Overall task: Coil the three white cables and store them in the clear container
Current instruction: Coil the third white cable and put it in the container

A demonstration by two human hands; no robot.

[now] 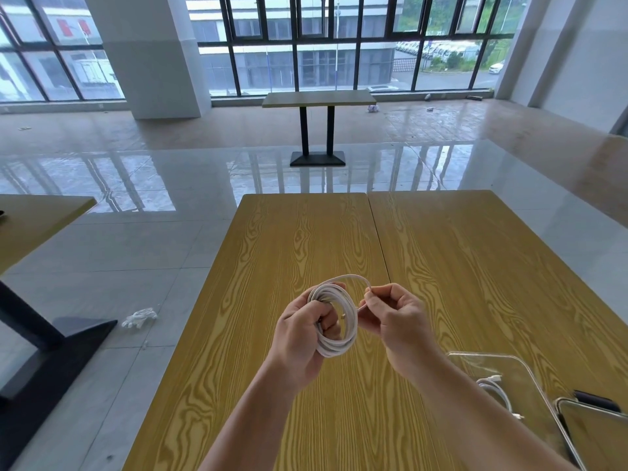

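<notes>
Table (306,239) bare ahead; clear container (530,379) at near right already holds a white cable (499,392). Left hand (302,338) grips the coil (334,317) above the table, right hand (390,317) pinches its loose end. Risk: if that pinch slackens before the end is tucked, loops likely spring open.

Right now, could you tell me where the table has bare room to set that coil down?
The wooden table is bare from its far edge to the hands, on both sides of the centre seam, and along the left edge beside the left hand. The near right corner is crowded: the clear container, a cable already inside, sits under the right hand's forearm.
</notes>
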